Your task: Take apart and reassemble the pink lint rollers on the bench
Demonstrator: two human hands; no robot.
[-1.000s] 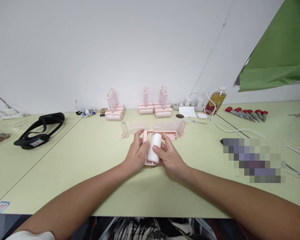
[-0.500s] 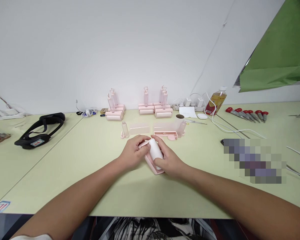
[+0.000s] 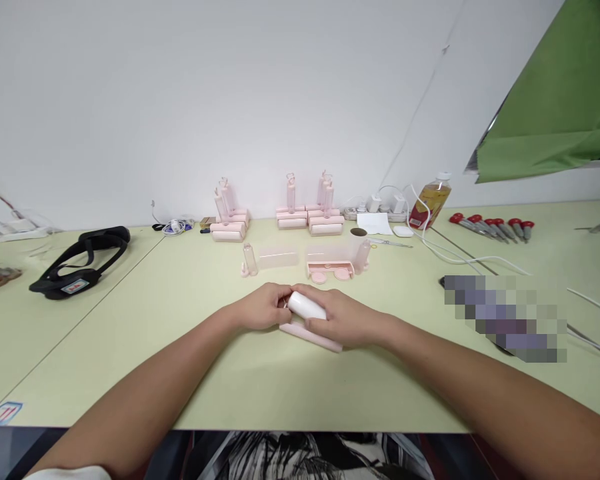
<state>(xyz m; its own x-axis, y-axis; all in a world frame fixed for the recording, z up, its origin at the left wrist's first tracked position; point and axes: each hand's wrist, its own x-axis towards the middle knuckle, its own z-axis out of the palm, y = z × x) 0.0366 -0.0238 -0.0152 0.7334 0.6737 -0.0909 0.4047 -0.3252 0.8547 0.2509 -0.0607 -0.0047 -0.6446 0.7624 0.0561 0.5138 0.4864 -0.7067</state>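
Note:
A white sticky-paper roll [image 3: 306, 306] lies tilted in a pink lint roller case [image 3: 310, 335] on the table in front of me. My right hand [image 3: 353, 318] is closed around the roll, fingers over its far side and thumb on the near side. At the left end, my left hand [image 3: 264, 308] grips the case with bent fingers; its fingertips are partly hidden. Just beyond my hands stand an open pink shell [image 3: 330, 268], two round pink end pieces [image 3: 319, 277], clear pink covers [image 3: 279, 257] and small clear handles [image 3: 250, 259].
Assembled pink rollers [image 3: 229, 231] with upright handles line the wall. To the right are a drink bottle [image 3: 431, 200], red-handled tools [image 3: 495, 227], white cables [image 3: 445, 252] and a blurred-out object [image 3: 503, 320]. A black head strap [image 3: 83, 263] lies at left.
The roll and pink case have turned to lie more sideways, and both hands have shifted slightly nearer to me. The round end pieces now show beyond my hands.

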